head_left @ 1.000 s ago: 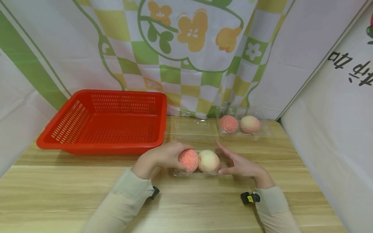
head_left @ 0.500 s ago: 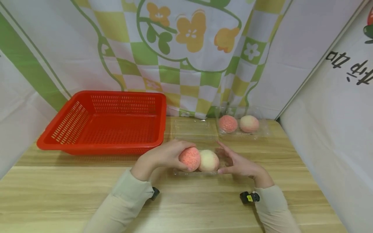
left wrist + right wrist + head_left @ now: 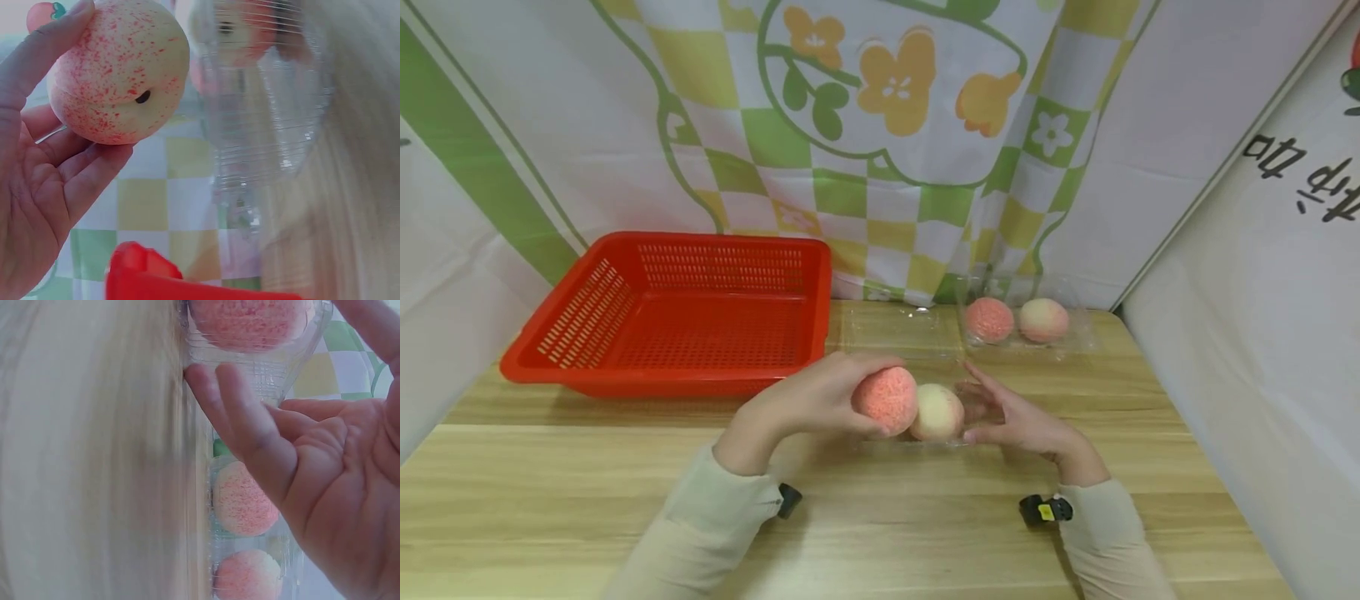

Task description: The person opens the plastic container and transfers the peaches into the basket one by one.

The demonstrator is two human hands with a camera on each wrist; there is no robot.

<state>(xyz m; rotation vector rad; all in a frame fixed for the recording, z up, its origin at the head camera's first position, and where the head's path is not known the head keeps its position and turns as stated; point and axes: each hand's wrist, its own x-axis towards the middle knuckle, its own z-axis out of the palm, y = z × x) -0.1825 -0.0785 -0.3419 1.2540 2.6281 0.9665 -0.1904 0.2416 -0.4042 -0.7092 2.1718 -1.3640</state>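
"Green and yellow squares cover the cloth behind the wooden table. What does the held peach look like?"

"It's round and creamy, with lots of red speckles and a little dark spot in a dent. From above it looks pinky orange."

"Where is it?"

"Over the left end of the near box, by a pale peach sitting inside."

"How many of everything?"

"Four peaches, two clear boxes, one red basket. The back box has two peaches."

"And the hands?"

"The left hand grips the held peach, fingers and thumb bent round it. The right hand is loose, fingers spread at the near box's right end. I can't tell if they touch it."
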